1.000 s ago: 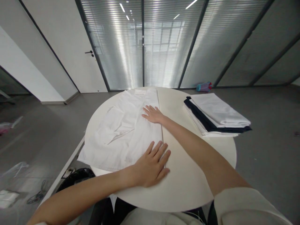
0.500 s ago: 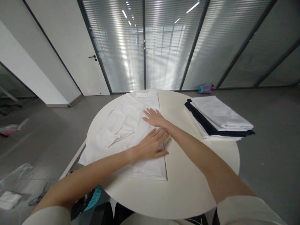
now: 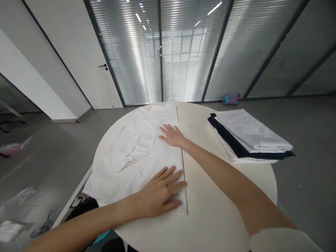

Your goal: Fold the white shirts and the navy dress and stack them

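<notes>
A white shirt (image 3: 141, 147) lies folded lengthwise on the round table, its collar end at the far side and a straight folded edge along its right. One sleeve lies doubled over on its left part. My left hand (image 3: 162, 190) rests flat on the near part of the shirt, fingers spread and reaching the folded edge. Farther up, my right hand (image 3: 172, 135) presses flat on the cloth beside that same edge, its fingers also apart. Neither hand grips anything.
On the right of the cream round table (image 3: 210, 217) sits a stack of folded white and dark navy clothes (image 3: 252, 133). A blue and red object (image 3: 231, 99) lies on the floor by the glass wall. Clear plastic and a cable (image 3: 43, 227) are on the floor at left.
My left hand has slid toward me along the shirt, away from my right hand. The right hand has stayed almost in place. The view has shifted slightly.
</notes>
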The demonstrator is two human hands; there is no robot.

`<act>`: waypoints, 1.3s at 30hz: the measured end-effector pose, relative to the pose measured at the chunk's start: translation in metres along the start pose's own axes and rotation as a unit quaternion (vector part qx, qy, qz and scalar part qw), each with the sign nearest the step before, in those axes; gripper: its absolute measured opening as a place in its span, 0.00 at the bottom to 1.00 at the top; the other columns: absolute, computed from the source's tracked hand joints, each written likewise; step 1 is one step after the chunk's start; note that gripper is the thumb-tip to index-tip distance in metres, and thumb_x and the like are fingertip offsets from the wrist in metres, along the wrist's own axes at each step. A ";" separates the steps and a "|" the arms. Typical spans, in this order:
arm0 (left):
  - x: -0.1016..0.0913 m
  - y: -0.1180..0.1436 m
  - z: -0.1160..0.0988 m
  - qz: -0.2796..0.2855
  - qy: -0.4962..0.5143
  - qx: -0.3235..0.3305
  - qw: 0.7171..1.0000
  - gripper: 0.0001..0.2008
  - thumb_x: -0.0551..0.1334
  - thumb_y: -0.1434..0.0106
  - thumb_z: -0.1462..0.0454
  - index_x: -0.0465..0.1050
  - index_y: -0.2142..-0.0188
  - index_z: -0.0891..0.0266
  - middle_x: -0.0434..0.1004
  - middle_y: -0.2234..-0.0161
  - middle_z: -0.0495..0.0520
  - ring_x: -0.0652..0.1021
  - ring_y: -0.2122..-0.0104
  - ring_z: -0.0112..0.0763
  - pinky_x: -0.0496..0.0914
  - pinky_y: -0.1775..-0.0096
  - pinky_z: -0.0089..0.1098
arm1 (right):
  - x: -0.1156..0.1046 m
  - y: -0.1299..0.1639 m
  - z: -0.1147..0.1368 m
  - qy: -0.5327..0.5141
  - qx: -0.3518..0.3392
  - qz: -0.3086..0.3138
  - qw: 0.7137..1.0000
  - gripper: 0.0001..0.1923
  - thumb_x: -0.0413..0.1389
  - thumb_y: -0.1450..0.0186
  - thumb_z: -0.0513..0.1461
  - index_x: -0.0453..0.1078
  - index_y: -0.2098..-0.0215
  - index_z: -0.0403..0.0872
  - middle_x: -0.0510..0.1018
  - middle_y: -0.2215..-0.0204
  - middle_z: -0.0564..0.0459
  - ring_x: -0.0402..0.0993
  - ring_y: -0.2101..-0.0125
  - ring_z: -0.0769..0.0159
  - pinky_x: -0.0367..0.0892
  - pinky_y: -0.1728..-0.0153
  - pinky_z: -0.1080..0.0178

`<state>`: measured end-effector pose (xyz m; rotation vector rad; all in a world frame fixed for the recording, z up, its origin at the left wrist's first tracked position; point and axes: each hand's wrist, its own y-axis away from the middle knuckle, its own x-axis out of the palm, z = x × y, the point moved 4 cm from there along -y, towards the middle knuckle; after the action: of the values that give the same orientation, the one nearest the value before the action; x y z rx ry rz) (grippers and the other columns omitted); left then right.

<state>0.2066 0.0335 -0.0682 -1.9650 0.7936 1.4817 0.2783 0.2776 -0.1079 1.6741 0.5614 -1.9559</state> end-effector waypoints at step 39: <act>0.008 -0.032 0.064 -0.074 -0.041 -0.158 0.984 0.35 0.50 0.30 0.43 0.59 0.33 0.62 0.53 0.30 0.65 0.52 0.31 0.58 0.51 0.35 0.57 | -0.006 -0.029 -0.050 0.003 -0.033 -0.007 0.999 0.39 0.36 0.29 0.60 0.46 0.26 0.52 0.44 0.27 0.50 0.37 0.28 0.55 0.39 0.32 0.45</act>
<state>0.1907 0.1009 -0.0888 -2.1195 0.3828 1.6666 0.3006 0.3310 -0.1099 1.6390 0.6350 -1.9218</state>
